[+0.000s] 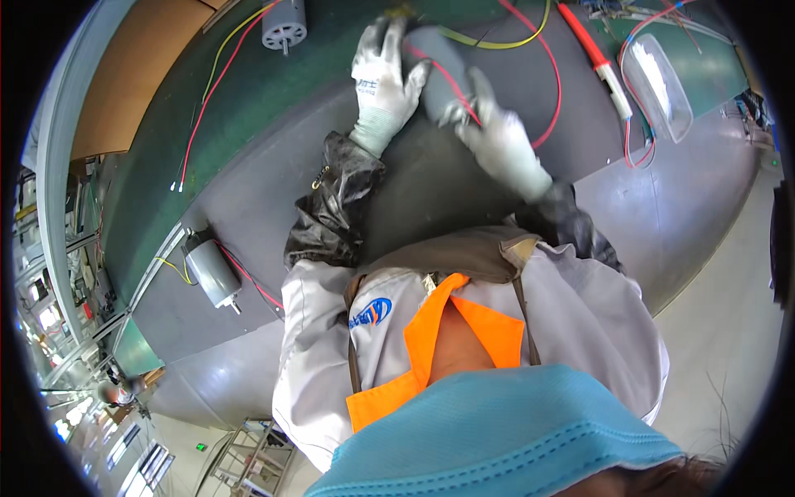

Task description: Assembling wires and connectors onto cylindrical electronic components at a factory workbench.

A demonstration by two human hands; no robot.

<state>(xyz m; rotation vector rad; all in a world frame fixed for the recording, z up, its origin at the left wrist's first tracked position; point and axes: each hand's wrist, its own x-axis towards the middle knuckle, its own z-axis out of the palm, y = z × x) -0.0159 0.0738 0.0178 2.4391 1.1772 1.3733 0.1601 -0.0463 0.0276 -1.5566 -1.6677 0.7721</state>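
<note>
A grey cylindrical motor [439, 70], smeared by motion, lies tilted between my hands on the dark mat. My left hand [383, 87], in a white glove, holds the motor at its far left side, the thumb against the body. With its fingers closed at the motor's near right end, my right hand [503, 145] grips it there, also gloved. A red wire [451, 81] crosses the motor toward the right fingers and loops away to the right. From the far end a yellow wire [497, 43] runs right. Blur hides the exact contact of the fingertips.
A second motor [213, 272] lies near left, and a third motor [284, 29] stands far left with red and yellow wires. At right are a red and white pen-like tool [598, 62] with a cable and a clear plastic tray [660, 87]. Brown cardboard [124, 74] stands far left.
</note>
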